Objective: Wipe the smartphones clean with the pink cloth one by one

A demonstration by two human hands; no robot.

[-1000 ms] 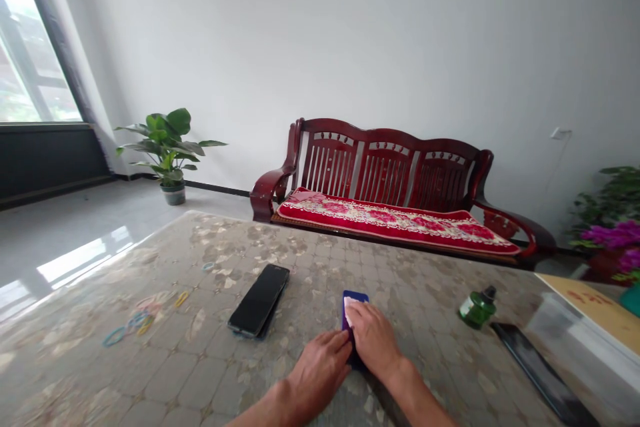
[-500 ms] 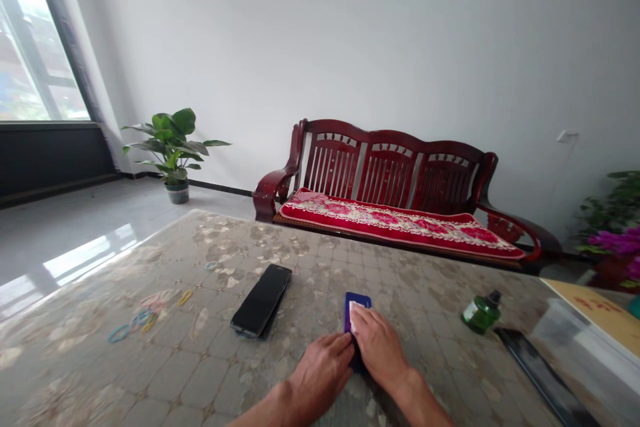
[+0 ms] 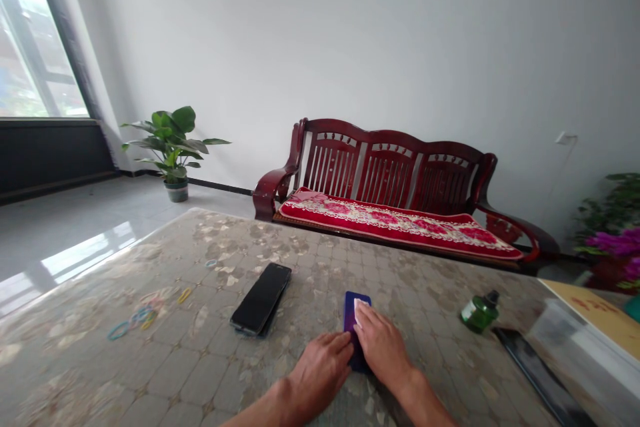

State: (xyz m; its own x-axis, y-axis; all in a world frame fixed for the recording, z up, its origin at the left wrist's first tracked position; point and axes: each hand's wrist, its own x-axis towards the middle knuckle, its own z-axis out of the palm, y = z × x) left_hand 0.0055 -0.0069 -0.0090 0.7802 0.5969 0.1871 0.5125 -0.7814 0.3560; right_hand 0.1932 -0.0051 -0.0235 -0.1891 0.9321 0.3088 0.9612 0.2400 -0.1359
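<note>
A blue-purple phone [image 3: 351, 300] lies flat on the patterned tablecloth in front of me, its lower part partly covered by my hands. My left hand [image 3: 323, 368] rests at the phone's left edge, fingers together, its fingertips holding that side. Under the fingers of my right hand [image 3: 381, 344] is a small white tissue [image 3: 358, 307], pressed against the phone's surface; most of the tissue is hidden. To the left lies a black phone [image 3: 263, 299] with its dark screen up, on top of another flat dark thing.
Several coloured rubber bands [image 3: 143, 317] lie at the left. On the right are a green bottle [image 3: 479, 312] with a black cap, a long black object [image 3: 543, 373] and a clear plastic box [image 3: 583, 347]. A red wooden bench [image 3: 395, 167] stands beyond the table [image 3: 165, 373].
My right hand has shifted slightly to the right with the tissue, so more of the phone's upper left shows. My left hand has stayed at its edge.
</note>
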